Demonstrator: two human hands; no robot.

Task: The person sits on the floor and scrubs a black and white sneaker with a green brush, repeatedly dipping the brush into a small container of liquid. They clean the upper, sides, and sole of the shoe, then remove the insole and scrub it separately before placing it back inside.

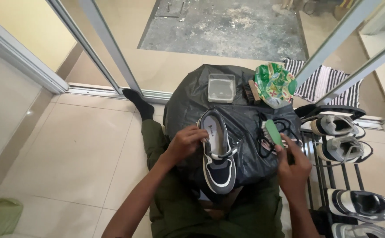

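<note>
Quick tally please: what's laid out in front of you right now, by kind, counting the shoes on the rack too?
Shoes: 5, one under the left hand, dark sneaker, four on the rack
Brushes: 2, green in the right hand, brown
Clear tub: 1
Green pouch: 1
Total: 9

Clear square plastic tub (pixel 221 87) on a big black plastic sheet (pixel 188 103). Brown wooden brush (pixel 250 93) just beside the tub. Crumpled green plastic packet (pixel 275 84) next to the brush. Black shoelaces (pixel 285 128) in a loose heap on the sheet. Striped black and white cloth (pixel 324 83) on the floor by the glass door. Black metal shoe rack (pixel 329 176) on the right, with white and black sneakers (pixel 338 125) in a row. Grey dusty doormat (pixel 227 26) outside.
</note>
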